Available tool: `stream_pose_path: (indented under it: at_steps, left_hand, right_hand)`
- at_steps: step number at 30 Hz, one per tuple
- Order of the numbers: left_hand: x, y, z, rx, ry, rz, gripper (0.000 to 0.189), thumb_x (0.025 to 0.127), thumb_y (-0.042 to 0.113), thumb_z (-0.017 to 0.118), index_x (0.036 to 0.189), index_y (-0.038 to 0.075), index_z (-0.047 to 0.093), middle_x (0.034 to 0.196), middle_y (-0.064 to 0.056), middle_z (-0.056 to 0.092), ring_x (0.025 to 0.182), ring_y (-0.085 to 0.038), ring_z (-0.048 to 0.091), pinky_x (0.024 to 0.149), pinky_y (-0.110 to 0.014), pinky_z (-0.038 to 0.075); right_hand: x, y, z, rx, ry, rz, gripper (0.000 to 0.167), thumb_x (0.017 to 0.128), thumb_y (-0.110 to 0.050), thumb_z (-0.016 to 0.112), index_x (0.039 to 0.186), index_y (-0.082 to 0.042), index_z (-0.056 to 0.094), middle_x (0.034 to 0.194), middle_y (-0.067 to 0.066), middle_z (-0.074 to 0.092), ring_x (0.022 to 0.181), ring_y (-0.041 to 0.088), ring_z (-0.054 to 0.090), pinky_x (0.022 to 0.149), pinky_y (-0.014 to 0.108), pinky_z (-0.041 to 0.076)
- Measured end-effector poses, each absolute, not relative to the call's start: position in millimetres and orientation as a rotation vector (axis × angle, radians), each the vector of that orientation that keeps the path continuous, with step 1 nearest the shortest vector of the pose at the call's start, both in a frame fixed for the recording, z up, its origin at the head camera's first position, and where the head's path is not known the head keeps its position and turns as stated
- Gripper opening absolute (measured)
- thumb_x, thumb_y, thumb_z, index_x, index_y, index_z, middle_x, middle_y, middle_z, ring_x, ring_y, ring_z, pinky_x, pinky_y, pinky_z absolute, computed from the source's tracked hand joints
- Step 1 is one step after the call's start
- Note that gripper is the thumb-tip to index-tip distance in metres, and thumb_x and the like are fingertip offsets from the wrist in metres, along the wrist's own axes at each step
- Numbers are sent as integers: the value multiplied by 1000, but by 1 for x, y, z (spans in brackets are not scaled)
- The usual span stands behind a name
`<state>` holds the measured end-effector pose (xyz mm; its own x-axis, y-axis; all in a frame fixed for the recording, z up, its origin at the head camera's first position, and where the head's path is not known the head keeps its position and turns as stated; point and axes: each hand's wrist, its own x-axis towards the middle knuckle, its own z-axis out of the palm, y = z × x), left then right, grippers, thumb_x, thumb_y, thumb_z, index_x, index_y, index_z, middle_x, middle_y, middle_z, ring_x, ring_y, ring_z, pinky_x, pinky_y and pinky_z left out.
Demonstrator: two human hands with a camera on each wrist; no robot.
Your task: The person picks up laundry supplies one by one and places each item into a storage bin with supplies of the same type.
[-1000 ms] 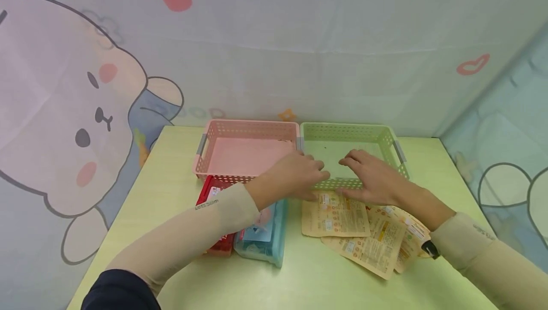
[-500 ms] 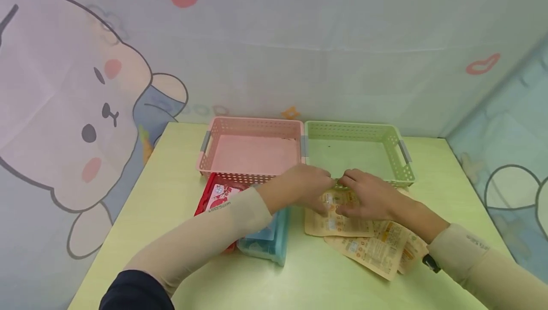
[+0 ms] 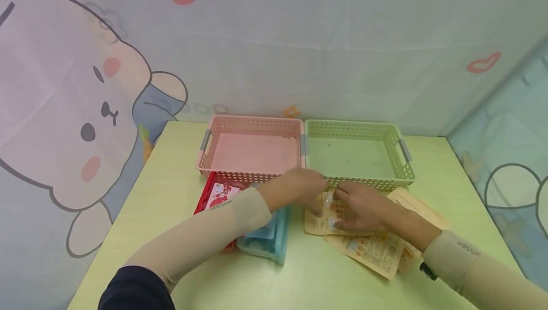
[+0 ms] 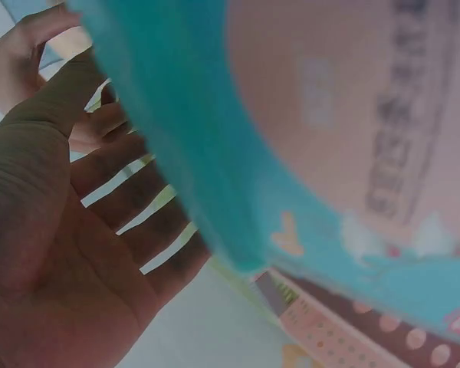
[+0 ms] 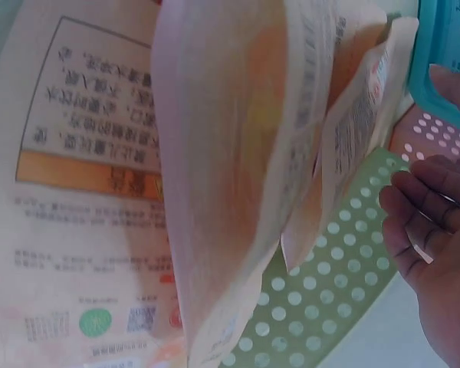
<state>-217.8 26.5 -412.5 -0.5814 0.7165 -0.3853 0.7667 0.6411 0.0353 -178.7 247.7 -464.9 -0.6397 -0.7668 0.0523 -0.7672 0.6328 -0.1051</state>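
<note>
Over the front wall of the baskets, my left hand [image 3: 305,190] hovers above the table with fingers extended; the left wrist view shows its palm [image 4: 69,253] and straight fingers, holding nothing. Facing it, my right hand [image 3: 361,208] is low over several overlapping tan printed packets [image 3: 368,253], its fingers slightly bent with nothing gripped in the right wrist view. The uppermost packet [image 3: 327,222] is partly covered by that hand. Beneath my left forearm lie a red plastic box [image 3: 214,188] with a pink label and a turquoise box [image 3: 274,238], both partly hidden.
A pink basket [image 3: 252,122] and a green basket [image 3: 351,127], both perforated with grey handles, stand side by side at the back of the pale yellow table [image 3: 231,286]. A printed cloth [image 3: 325,39] hangs behind them.
My hands have come down and nearer to me from over the baskets' front edge, drawing close together above the packets. The boxes and baskets stay put apart from a slight camera shift.
</note>
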Motion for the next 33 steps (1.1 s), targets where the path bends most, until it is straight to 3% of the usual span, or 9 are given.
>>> stream_pose_path:
  at_steps: [5, 13, 20, 27, 33]
  left_hand:
    - [-220, 26, -425, 1166, 2414, -101, 66, 90, 53, 82, 145, 20, 65, 137, 5, 68, 120, -16, 65, 97, -37, 56]
    - [-217, 20, -442, 1173, 2408, -157, 58, 91, 38, 84, 143, 21, 67, 136, 4, 68, 118, -15, 65, 95, -34, 56]
    - [-206, 13, -443, 1295, 2488, -306, 26, 101, 18, 67, 126, 24, 73, 116, 4, 68, 98, -13, 66, 79, -31, 58]
    - [-207, 10, -447, 1337, 2497, -312, 26, 106, 18, 62, 129, 25, 73, 118, 6, 68, 107, -13, 66, 86, -30, 57]
    - [-206, 8, -449, 1334, 2499, -352, 21, 104, 21, 65, 122, 24, 75, 114, 6, 67, 102, -13, 65, 81, -30, 57]
  right_hand:
    - [-174, 242, -471, 1380, -2818, 175, 61, 85, -54, 85, 120, -7, 67, 110, 0, 61, 93, 16, 60, 82, 39, 56]
    - [-168, 234, -477, 1479, -2770, 125, 48, 86, -51, 85, 102, -14, 60, 90, -9, 44, 71, 9, 39, 64, 30, 42]
    - [-165, 226, -487, 1512, -2776, 151, 35, 87, -40, 83, 94, -17, 58, 85, -11, 44, 65, 6, 39, 58, 28, 42]
    - [-164, 215, -490, 1564, -2700, 70, 28, 84, -29, 79, 92, -15, 57, 85, -6, 49, 65, 9, 41, 57, 31, 46]
    - [-163, 210, -494, 1594, -2671, 81, 18, 83, -18, 75, 93, -16, 60, 84, -6, 52, 68, 9, 47, 61, 30, 50]
